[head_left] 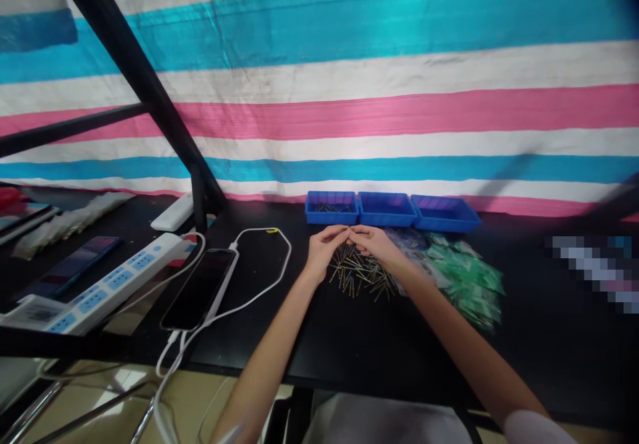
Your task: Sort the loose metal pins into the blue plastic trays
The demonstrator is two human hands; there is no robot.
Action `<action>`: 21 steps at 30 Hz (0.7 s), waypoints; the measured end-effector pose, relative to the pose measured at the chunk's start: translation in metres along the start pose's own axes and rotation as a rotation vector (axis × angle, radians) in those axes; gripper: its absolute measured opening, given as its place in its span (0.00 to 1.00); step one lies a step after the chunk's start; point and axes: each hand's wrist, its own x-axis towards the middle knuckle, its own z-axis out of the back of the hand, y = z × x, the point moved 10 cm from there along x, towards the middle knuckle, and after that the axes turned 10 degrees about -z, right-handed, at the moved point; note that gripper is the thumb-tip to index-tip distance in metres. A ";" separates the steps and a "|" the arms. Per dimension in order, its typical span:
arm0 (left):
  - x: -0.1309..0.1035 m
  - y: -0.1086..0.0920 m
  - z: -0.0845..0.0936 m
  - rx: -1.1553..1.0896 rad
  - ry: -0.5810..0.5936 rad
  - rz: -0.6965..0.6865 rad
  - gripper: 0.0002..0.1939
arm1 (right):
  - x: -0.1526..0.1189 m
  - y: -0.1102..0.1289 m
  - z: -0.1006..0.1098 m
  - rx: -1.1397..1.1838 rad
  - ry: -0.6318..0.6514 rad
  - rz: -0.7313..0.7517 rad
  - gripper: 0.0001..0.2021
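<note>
My left hand [323, 251] and my right hand [373, 244] meet at their fingertips above the black table. Both are closed in a pinch, and what lies between the fingertips is too small to make out. Right below them spreads a loose pile of thin metal pins [355, 272]. Just behind the hands stand three blue trays in a row: the left tray [331, 218] holds some thin dark pieces, while the middle tray [387, 220] and the right tray [446, 224] show nothing inside. Green plastic packets [472, 284] lie beside my right forearm.
A phone [202, 289] with white cables lies left of my left arm. Further left are a white power strip [117, 284] and another phone [82, 264]. A black metal frame [144, 91] rises at the left. A striped sheet [399, 118] hangs behind the table [349, 357].
</note>
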 end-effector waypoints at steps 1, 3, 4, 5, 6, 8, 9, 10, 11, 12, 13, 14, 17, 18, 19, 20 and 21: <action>0.001 -0.002 0.003 0.002 -0.029 -0.032 0.11 | -0.001 0.001 -0.002 -0.021 0.009 0.002 0.18; 0.003 -0.007 0.010 0.023 -0.090 -0.098 0.09 | -0.004 0.004 -0.002 -0.076 0.009 0.019 0.18; 0.004 -0.010 0.013 0.042 -0.109 -0.131 0.09 | -0.005 0.006 -0.001 -0.103 -0.004 0.036 0.18; 0.004 -0.013 0.015 0.066 -0.116 -0.162 0.09 | -0.007 0.010 0.000 -0.125 -0.023 0.059 0.18; 0.004 -0.016 0.014 0.094 -0.108 -0.189 0.09 | -0.008 0.014 0.002 -0.145 -0.045 0.088 0.17; 0.004 -0.020 0.012 0.148 -0.073 -0.220 0.09 | -0.010 0.022 0.008 -0.174 -0.107 0.152 0.17; 0.004 -0.021 0.010 0.169 -0.052 -0.217 0.09 | -0.011 0.027 0.011 -0.181 -0.147 0.188 0.17; 0.004 -0.019 0.008 0.184 -0.027 -0.203 0.09 | -0.013 0.031 0.015 -0.183 -0.193 0.224 0.17; 0.004 -0.017 0.005 0.192 0.000 -0.183 0.09 | -0.014 0.034 0.019 -0.181 -0.241 0.257 0.18; 0.003 -0.015 0.003 0.194 0.021 -0.163 0.10 | -0.016 0.035 0.022 -0.179 -0.282 0.277 0.18; 0.003 -0.014 0.002 0.193 0.035 -0.150 0.10 | -0.016 0.035 0.024 -0.179 -0.307 0.285 0.19; 0.003 -0.013 0.001 0.191 0.036 -0.144 0.10 | -0.016 0.033 0.024 -0.179 -0.313 0.279 0.20; 0.004 -0.013 0.005 0.212 -0.002 -0.147 0.11 | -0.012 0.022 0.021 -0.165 -0.266 0.211 0.20; 0.004 -0.013 0.005 0.237 -0.008 -0.150 0.12 | -0.010 0.019 0.020 -0.151 -0.252 0.191 0.19; 0.004 -0.013 0.006 0.275 -0.011 -0.153 0.13 | -0.009 0.017 0.022 -0.133 -0.246 0.176 0.19; 0.005 -0.013 0.007 0.320 -0.018 -0.157 0.14 | -0.007 0.016 0.024 -0.114 -0.243 0.165 0.18; 0.006 -0.013 0.010 0.364 -0.033 -0.161 0.15 | -0.005 0.017 0.026 -0.097 -0.242 0.158 0.18</action>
